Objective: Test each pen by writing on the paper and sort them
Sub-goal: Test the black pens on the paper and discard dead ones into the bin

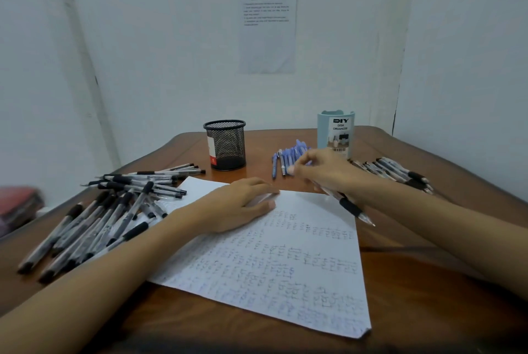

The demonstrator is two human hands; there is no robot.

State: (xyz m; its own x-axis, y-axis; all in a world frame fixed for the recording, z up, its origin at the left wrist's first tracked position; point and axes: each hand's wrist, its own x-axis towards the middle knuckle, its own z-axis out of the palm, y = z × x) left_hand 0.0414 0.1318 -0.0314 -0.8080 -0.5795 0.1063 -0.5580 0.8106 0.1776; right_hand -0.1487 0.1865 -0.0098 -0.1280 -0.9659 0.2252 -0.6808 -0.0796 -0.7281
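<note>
A white sheet of paper (pixel 285 262) covered in scribbled marks lies on the wooden table. My left hand (pixel 240 205) rests flat on its upper part. My right hand (pixel 323 169) holds a clear pen with a black grip (pixel 350 206), tip pointing toward me, while its fingertips reach into a small group of blue pens (pixel 285 158). A big heap of black-grip pens (pixel 108 210) lies to the left of the paper. Another bunch of black-grip pens (pixel 400 172) lies to the right, behind my right wrist.
A black mesh pen cup (pixel 225 145) stands at the back centre. A pale blue desk organizer (pixel 335 133) stands at the back right, behind the blue pens. A printed sheet (pixel 267 27) hangs on the wall. Something red (pixel 17 205) lies off the table's left edge.
</note>
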